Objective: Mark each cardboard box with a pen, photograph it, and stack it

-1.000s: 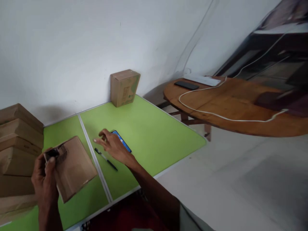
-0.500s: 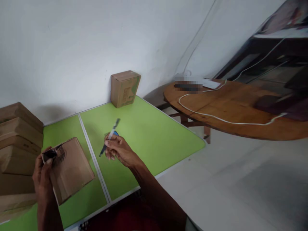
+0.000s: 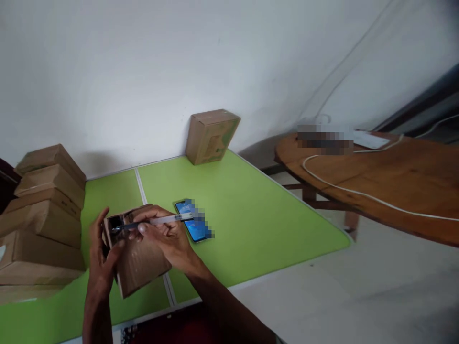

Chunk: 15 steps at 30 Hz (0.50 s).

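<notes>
A small cardboard box (image 3: 145, 267) is held over the green table by my left hand (image 3: 102, 260), with the thumb on its top face and the fingers along its left side. A black patch (image 3: 115, 222) shows at the box's upper left corner. My right hand (image 3: 170, 239) is closed around a pen (image 3: 158, 220), whose dark tip lies at the black patch. Part of the box top is hidden under the right hand. Just beyond that hand a phone (image 3: 193, 227) lies on the table with its blue screen lit.
Several cardboard boxes (image 3: 46, 220) are stacked at the left of the green table (image 3: 251, 229). Another box (image 3: 211, 138) stands at the back against the wall. To the right, a wooden table (image 3: 358, 181) carries a white cable (image 3: 344, 189).
My right hand has moved left with the pen, from over the table onto the box. The phone has come into fuller view. The camera has turned somewhat left.
</notes>
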Each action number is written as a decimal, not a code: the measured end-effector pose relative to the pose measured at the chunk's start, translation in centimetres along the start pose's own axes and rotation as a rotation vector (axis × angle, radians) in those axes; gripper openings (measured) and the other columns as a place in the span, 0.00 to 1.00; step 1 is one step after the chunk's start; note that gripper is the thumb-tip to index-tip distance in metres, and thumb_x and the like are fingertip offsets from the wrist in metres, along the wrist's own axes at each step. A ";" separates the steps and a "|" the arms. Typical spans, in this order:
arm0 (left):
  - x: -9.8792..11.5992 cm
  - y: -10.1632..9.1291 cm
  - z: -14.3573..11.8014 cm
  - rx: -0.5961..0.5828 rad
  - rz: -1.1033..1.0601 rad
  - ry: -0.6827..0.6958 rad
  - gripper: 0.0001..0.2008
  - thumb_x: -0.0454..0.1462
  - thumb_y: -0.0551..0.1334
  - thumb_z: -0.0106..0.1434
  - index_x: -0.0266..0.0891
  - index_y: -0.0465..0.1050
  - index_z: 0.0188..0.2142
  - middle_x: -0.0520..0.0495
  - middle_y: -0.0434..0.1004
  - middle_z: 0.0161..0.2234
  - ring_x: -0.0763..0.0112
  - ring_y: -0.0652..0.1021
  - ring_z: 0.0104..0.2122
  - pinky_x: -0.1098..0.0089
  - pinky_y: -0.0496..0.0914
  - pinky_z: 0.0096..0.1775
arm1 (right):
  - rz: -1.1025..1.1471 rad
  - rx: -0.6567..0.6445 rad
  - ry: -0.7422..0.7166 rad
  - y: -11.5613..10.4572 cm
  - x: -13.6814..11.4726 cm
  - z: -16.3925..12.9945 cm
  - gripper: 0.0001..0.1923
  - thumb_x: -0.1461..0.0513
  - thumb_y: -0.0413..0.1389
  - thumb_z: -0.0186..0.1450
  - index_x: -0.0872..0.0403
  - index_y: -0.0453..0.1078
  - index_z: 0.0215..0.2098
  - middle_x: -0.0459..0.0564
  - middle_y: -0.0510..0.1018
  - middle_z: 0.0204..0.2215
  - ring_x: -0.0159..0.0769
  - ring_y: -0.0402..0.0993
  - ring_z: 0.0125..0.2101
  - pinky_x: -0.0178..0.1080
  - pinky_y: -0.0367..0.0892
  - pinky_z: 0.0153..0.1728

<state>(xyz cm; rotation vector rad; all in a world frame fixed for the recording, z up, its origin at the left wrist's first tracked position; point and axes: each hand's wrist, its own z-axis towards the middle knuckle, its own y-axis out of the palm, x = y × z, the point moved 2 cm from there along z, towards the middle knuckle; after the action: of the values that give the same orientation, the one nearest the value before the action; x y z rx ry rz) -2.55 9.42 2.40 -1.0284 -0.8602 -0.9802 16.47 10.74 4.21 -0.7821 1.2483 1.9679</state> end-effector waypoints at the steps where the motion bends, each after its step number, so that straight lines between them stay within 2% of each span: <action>1: -0.2 0.0 -0.2 -0.018 0.013 0.027 0.44 0.60 0.72 0.64 0.51 0.69 0.74 0.40 0.72 0.69 0.42 0.72 0.69 0.45 0.64 0.70 | -0.018 -0.002 -0.011 0.0 0.1 -0.1 0.16 0.48 0.73 0.70 0.51 0.82 0.42 0.49 0.86 0.40 0.33 0.84 0.32 0.38 0.81 0.38; 4: -0.4 0.2 -0.5 -0.040 0.031 0.058 0.45 0.59 0.71 0.65 0.52 0.65 0.77 0.39 0.67 0.74 0.40 0.69 0.72 0.41 0.60 0.72 | -0.085 -0.018 -0.011 -0.1 0.1 -0.2 0.16 0.47 0.73 0.70 0.50 0.83 0.42 0.49 0.85 0.40 0.33 0.84 0.35 0.37 0.81 0.41; 9: -0.2 0.3 -0.5 -0.019 0.060 0.057 0.43 0.59 0.70 0.66 0.50 0.66 0.76 0.37 0.68 0.72 0.40 0.69 0.71 0.40 0.61 0.71 | -0.273 -0.028 0.005 -0.2 -0.5 -0.4 0.15 0.47 0.70 0.71 0.49 0.83 0.41 0.49 0.84 0.38 0.35 0.81 0.36 0.38 0.80 0.42; 13: -0.3 0.1 -0.4 -0.003 0.055 0.055 0.43 0.59 0.71 0.66 0.50 0.66 0.75 0.37 0.69 0.71 0.40 0.69 0.72 0.41 0.61 0.72 | -0.321 -0.024 0.092 -0.4 -1.3 -0.3 0.16 0.47 0.71 0.68 0.51 0.81 0.38 0.46 0.80 0.31 0.34 0.76 0.29 0.35 0.74 0.32; 15: -0.3 0.1 -0.4 -0.006 0.045 0.047 0.44 0.59 0.71 0.65 0.50 0.66 0.76 0.37 0.69 0.72 0.40 0.69 0.72 0.41 0.60 0.73 | -0.357 0.010 0.079 -0.8 -1.5 -0.3 0.16 0.48 0.70 0.68 0.51 0.78 0.36 0.44 0.78 0.29 0.32 0.73 0.26 0.33 0.69 0.27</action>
<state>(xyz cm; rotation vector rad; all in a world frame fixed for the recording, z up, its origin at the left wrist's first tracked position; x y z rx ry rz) -2.56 9.17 1.99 -1.0218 -0.7935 -0.9659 18.03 10.40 4.89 -1.0092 1.0752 1.6550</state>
